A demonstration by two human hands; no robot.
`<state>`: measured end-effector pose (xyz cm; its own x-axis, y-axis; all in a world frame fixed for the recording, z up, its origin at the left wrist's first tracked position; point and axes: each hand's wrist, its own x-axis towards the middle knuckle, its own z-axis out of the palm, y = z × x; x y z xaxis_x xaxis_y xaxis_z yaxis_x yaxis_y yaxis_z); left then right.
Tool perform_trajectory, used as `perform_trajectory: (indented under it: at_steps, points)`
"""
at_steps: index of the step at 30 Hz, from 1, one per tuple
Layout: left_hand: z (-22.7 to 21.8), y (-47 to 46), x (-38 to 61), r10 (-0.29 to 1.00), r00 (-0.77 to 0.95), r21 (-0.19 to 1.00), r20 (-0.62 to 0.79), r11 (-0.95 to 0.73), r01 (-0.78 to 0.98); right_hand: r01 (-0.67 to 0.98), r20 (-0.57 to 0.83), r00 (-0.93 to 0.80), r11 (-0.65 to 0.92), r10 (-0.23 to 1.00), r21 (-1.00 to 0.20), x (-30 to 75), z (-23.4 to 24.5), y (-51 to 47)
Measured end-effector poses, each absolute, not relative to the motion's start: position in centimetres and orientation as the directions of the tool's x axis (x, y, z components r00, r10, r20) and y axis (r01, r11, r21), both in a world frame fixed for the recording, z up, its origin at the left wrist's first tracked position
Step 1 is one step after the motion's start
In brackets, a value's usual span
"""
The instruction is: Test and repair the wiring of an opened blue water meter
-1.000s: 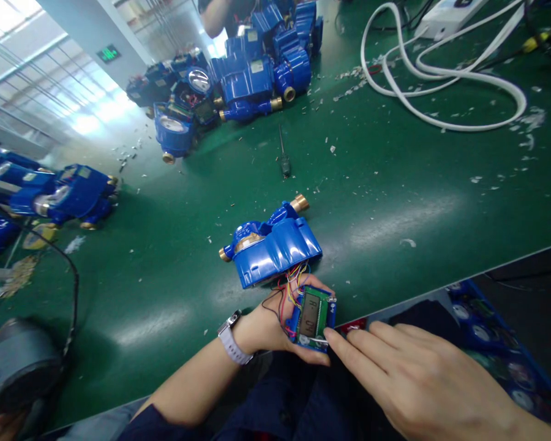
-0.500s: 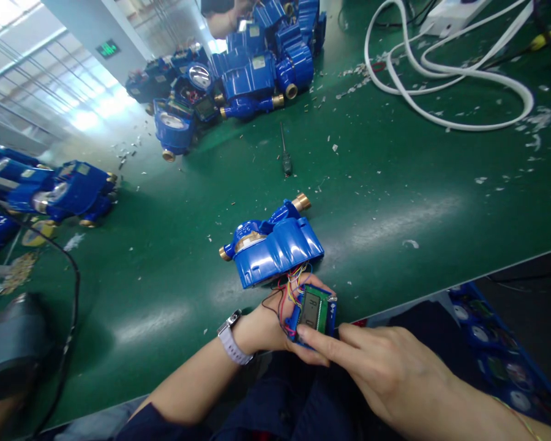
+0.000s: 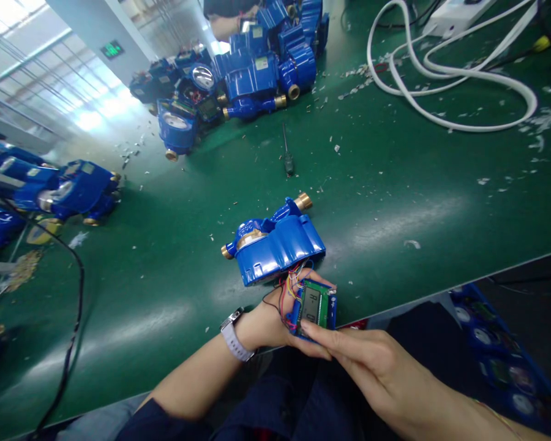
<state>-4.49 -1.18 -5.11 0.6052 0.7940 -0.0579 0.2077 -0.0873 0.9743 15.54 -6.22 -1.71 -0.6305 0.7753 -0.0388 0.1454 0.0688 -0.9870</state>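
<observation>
My left hand (image 3: 269, 324), with a watch on the wrist, is closed around a small green circuit board with an LCD display (image 3: 313, 304) in a blue frame. Coloured wires (image 3: 290, 285) run from the board into a blue water meter (image 3: 275, 242) with brass ends, which lies on the green table (image 3: 395, 202) just beyond the hand. My right hand (image 3: 371, 367) reaches in from the lower right. Its fingers are pressed together, and the fingertip touches the board's lower edge.
A pile of blue water meters (image 3: 239, 79) lies at the far side, with another person's arm (image 3: 224, 24) behind it. More meters (image 3: 55, 190) sit at the left. A screwdriver (image 3: 287, 153) lies mid-table. A white cable (image 3: 445, 73) loops at the upper right. Black cable (image 3: 76, 294) trails at the left.
My right hand has moved left and closed in on the board, its fingertip now on the lower edge. The dark object at the lower left has dropped out of view.
</observation>
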Motion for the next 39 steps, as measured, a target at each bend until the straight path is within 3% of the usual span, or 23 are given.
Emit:
perform_trajectory:
  at_steps: [5,9,12,16,18,22,25,29,32,35,37,39]
  points:
    - [-6.3,-1.6,-4.8,0.778,0.623,0.977,-0.087,-0.056,0.207,0.102,-0.167,-0.620,-0.132,0.767,-0.986,15.3,-1.4,-6.2]
    - [-6.2,-1.6,-4.6,0.784,0.620,0.963,-0.007,-0.162,0.214,0.106,-0.297,-0.564,-0.289,0.770,-0.951,15.2,-1.0,-5.8]
    - [-5.4,-1.4,-4.3,0.774,0.632,0.946,0.046,-0.238,0.222,0.139,-0.329,-0.517,-0.302,0.790,-0.943,15.2,-1.0,-5.3]
    - [-4.8,-1.4,-4.2,0.778,0.627,0.956,0.044,-0.215,0.199,0.096,-0.356,-0.498,-0.357,0.791,-0.929,15.7,-1.0,-5.3]
    - [-5.0,-1.5,-4.3,0.774,0.633,0.967,0.033,-0.184,0.175,-0.037,-0.417,-0.499,-0.500,0.760,-0.865,16.2,-0.7,-5.5]
    - [-5.5,-1.6,-4.6,0.766,0.642,0.973,0.032,-0.172,0.156,-0.340,-0.495,-0.580,-0.745,0.647,-0.575,17.7,0.0,-6.2]
    - [-5.5,-1.7,-4.8,0.760,0.650,0.968,0.009,-0.169,0.184,-0.323,-0.453,-0.630,-0.743,0.631,-0.586,19.0,-0.1,-7.3]
    - [-5.3,-1.9,-5.0,0.739,0.673,0.981,-0.045,-0.094,0.170,-0.015,-0.391,-0.700,-0.560,0.597,-0.828,20.6,-0.9,-8.9]
    - [-5.2,-1.9,-5.0,0.734,0.677,0.984,-0.048,-0.083,0.160,0.244,-0.277,-0.590,-0.159,0.759,-0.957,21.2,-1.0,-9.0]
    - [-5.4,-1.9,-5.2,0.725,0.688,0.986,-0.037,-0.084,0.142,0.419,0.039,-0.585,0.343,0.810,-0.841,21.2,-0.4,-8.1]
    - [-5.4,-1.8,-5.2,0.719,0.695,0.989,-0.028,-0.079,0.121,0.468,0.157,-0.636,0.540,0.755,-0.700,21.0,0.0,-7.4]
    - [-5.3,-1.8,-5.3,0.717,0.696,0.990,-0.035,-0.068,0.120,0.477,0.189,-0.698,0.645,0.691,-0.598,20.9,0.2,-6.9]
